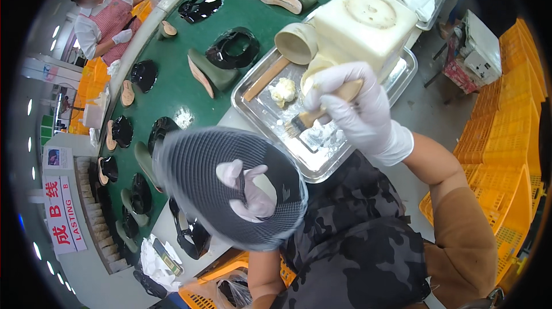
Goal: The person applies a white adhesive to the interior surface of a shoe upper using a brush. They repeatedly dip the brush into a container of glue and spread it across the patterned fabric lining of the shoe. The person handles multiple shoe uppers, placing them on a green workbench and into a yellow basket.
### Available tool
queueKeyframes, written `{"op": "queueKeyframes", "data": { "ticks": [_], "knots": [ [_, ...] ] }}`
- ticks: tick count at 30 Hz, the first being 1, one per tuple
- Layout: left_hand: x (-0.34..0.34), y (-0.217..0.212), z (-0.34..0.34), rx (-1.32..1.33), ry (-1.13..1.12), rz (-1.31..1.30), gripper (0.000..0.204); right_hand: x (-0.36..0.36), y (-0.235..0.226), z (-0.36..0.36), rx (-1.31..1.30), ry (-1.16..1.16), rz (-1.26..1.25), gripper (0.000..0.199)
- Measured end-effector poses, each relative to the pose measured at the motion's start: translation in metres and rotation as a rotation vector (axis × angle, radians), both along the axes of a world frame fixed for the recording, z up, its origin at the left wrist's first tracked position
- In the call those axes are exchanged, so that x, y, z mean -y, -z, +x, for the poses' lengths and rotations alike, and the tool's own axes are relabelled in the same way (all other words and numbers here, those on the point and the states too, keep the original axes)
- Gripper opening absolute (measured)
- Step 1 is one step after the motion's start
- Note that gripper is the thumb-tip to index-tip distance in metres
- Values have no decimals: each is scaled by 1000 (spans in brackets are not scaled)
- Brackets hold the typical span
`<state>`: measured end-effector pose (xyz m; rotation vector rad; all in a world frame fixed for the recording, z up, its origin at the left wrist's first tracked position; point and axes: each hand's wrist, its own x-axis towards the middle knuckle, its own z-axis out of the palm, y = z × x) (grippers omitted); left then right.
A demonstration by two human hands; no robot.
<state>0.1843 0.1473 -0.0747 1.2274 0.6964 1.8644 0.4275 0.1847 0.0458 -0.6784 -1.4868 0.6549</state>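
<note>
In my white-gloved right hand (359,105) is a brush (310,118) with a wooden handle, its bristles down over the metal tray (310,174). My left hand (247,191), also gloved, holds a dark, ribbed, rounded shoe upper (198,165) with a pale rim. Gloved fingers show through the opening in its middle, and motion blurs its left edge. A white jug-like container (368,27) lies across the tray's far part, its round mouth facing left. Next to it are a flat wooden stick (267,79) and a lump of cream-coloured material (283,91).
A green conveyor belt (172,87) carries glossy black uppers (233,47) and olive shoe lasts (213,73). Orange crates (489,154) stand along the right, near a white box (483,47). Another person (106,21) stands across the belt. Below left is an orange basket (230,280).
</note>
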Motion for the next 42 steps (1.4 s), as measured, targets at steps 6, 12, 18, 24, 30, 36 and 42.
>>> {"op": "queueKeyframes", "data": {
  "ticks": [6,12,18,24,30,36,42],
  "knots": [
    [4,-24,-10,113,88,-494,54,-48,-39,26,-86,44,-86,14],
    [1,-10,-40,-2,49,-643,47,-113,-59,63,86,114,-253,19],
    [2,-24,-58,-287,-1,-641,38,-107,-48,62,144,62,-385,18],
    [32,-34,-113,-755,-45,-675,36,-100,-52,61,203,105,-415,22],
    [73,-95,-142,-1044,-438,-474,27,-95,-49,58,149,119,-376,23],
    [85,-122,-211,-1968,-489,-473,58,-94,-57,59,160,62,-378,23],
    [71,-77,-234,-1932,-551,-607,45,-45,-15,34,277,98,-74,11]
  ]
}}
